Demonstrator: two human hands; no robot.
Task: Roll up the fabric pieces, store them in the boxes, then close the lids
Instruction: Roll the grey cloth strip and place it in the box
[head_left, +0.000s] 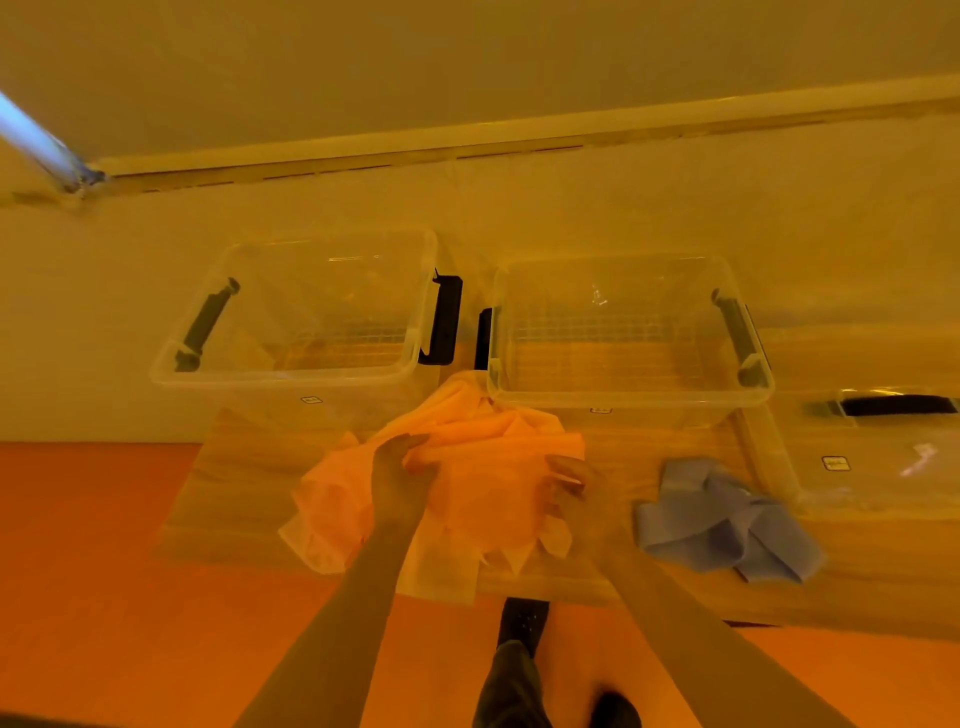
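Head view, looking down over a low wooden table (249, 499). Near edge of the table runs just below the cloth; orange floor (104, 545) lies open to the left and front. Table's left part, beside the cloth, is bare wood.

Orange fabric (488, 467) lies crumpled at table centre, its far corner touching the front wall of the right box (628, 395), its near hem hanging over the table edge. Left hand (400, 478) pinches a fold of the fabric near its middle, fingers curled. Right hand (571, 483) grips the fabric's right side, fingers curled round the edge.

Two clear plastic boxes stand side by side behind the cloth, both open-topped: left box (291, 374) and the right one, a narrow gap between them. Each has dark latch handles on its ends. Blue fabric (727, 519) lies bunched to the right, apart from the orange piece. A clear lid (872, 457) with a dark handle lies flat at far right, beside the right box.

Fabric looks thin, soft, heavily creased. Boxes are rigid, transparent, round-cornered. A person's dark trouser leg and shoe (613, 712) show below.
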